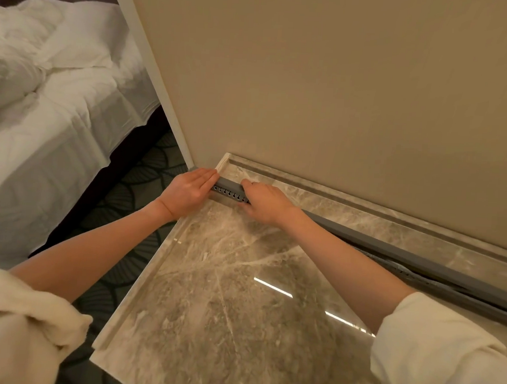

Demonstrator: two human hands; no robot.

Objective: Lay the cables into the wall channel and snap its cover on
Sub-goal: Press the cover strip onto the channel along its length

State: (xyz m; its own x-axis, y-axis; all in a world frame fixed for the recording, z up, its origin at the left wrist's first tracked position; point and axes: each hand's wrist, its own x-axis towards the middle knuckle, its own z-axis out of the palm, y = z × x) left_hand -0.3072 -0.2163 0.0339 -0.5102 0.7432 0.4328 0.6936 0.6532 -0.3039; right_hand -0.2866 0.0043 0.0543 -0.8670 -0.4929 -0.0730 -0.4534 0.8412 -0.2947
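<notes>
Spanning the frame's lower half, a marble tabletop point(241, 294) carries a gray wall channel point(419, 260) along its back edge; the left hand point(188, 188) lies flat against its end, the right hand point(268, 203) grips it.

Two hands point(188, 188); one grey channel point(227, 190); one cover point(419, 256); one bed point(60, 108).
</notes>
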